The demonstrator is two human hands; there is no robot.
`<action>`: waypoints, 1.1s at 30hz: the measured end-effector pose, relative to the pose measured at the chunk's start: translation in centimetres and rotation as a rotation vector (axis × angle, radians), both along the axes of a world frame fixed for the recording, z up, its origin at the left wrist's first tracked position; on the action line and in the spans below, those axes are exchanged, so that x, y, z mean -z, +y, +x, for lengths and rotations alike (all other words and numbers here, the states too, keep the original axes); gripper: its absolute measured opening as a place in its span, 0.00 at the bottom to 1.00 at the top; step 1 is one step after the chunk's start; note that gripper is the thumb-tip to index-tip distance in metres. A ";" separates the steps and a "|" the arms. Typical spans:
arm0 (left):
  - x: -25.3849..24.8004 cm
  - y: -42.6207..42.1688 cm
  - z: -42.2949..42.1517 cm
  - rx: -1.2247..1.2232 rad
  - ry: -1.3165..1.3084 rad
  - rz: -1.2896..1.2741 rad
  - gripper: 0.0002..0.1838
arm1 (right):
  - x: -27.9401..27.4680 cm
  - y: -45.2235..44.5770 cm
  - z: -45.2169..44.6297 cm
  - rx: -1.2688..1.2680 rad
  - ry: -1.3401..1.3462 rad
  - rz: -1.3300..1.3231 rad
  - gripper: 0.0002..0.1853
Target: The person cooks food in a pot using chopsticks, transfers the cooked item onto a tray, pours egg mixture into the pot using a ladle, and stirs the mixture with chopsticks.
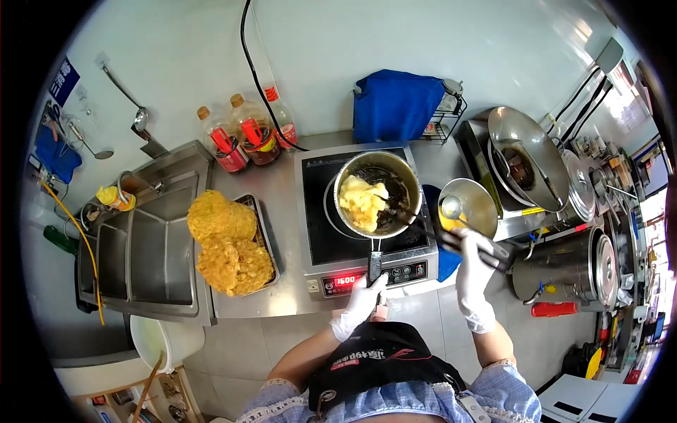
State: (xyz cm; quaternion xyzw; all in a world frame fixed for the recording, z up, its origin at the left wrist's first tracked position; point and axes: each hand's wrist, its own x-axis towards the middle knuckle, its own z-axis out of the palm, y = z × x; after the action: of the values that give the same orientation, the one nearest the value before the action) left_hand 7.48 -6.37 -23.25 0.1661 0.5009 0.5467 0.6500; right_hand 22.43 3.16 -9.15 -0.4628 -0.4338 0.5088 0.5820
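My left hand (362,304), in a white glove, is closed round the handle of a saucepan (416,185) on the induction cooker (321,247), whose red display reads 1600. Pale yellow food (363,203) lies in dark liquid in the pan. In a white glove too, my right hand (474,271) is closed round dark tongs (451,240), blurred by motion, whose tips reach into the pan beside the food. Right of the pan stands a steel bowl (483,204) with yellow liquid and a ladle (452,207) in it.
Two golden fried pieces (229,243) lie on a tray (271,264) at the left, beside a steel sink (166,247). Bottles (257,137) and a blue cloth (398,106) stand along the wall. At the right are a wok (550,151) and a big steel pot (557,271).
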 end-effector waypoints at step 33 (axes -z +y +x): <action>-2.6 -2.5 -3.4 -0.115 -0.044 -0.063 0.12 | -11.3 5.5 2.6 -0.304 -0.470 0.257 0.18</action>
State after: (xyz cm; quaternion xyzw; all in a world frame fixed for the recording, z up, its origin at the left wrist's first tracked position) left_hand 4.04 -8.90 -20.66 0.1047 0.5122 0.5706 0.6333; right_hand 25.03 8.70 2.20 -0.4204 -0.6816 0.4100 0.4365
